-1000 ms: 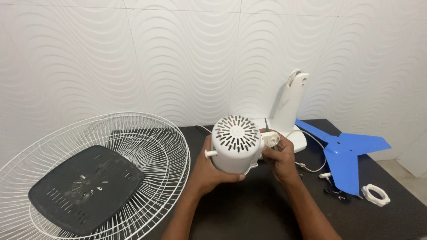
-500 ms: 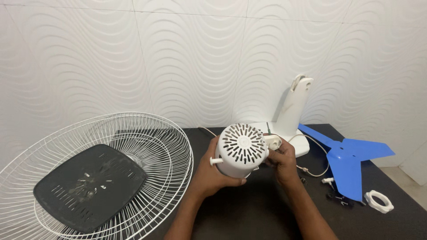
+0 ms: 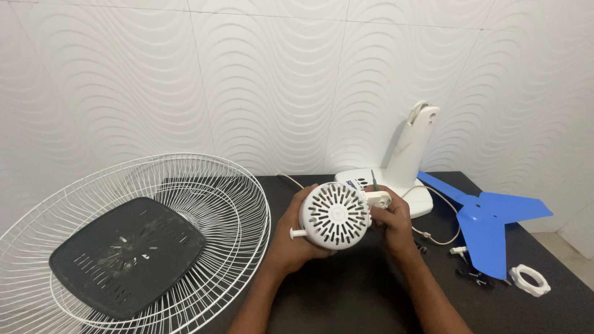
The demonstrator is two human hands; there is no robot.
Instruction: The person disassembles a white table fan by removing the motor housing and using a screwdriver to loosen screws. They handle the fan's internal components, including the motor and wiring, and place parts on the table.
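While sitting over the dark table [image 3: 346, 303], cupping the white vented fan motor housing [image 3: 335, 216] from underneath with the left hand [image 3: 297, 238], fingers wrapped round it. Pinching a small white part [image 3: 378, 199] at its side with the right hand [image 3: 391, 221]. Lying left: white wire fan guards [image 3: 204, 185] and a black panel [image 3: 127, 253]. Resting right: white stand [image 3: 411, 161], blue blade [image 3: 492, 226], white ring nut [image 3: 529, 279].

Single head view, close, downward over the table [image 3: 346, 297]

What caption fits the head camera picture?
Two hands hold a white fan motor housing beside wire grilles and blue blades.
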